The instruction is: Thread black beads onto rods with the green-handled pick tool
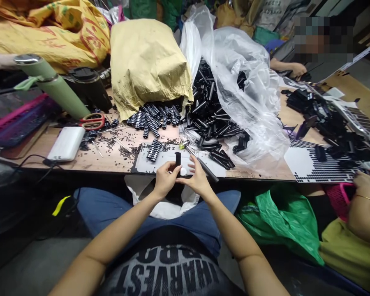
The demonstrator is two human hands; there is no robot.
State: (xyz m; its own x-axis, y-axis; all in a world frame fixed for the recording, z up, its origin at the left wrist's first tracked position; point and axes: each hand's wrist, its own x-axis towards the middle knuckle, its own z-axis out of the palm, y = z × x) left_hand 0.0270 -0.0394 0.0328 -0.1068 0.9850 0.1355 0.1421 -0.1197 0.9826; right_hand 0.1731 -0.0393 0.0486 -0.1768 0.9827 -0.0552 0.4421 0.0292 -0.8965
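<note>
Both my hands meet at the near edge of the wooden table [89,162]. My left hand [165,179] pinches a small upright black plastic piece [178,159]. My right hand [197,179] closes on the same piece from the right, with a small white round bit [183,171] showing between the fingers. Just behind them lies a white perforated sheet [148,164] and a tool with a yellow-green tip and dark shaft [200,162]. A pile of black tubes [209,119] spills from a clear plastic bag [243,82] beyond.
A yellow sack [146,61] spills ribbed black-and-silver parts [154,117]. Scissors [92,121], a white box [67,143] and a green flask [54,84] lie at left. Another person's hand [366,185] and black parts [327,119] are at right; a second person sits far right. Green bag [280,218] below.
</note>
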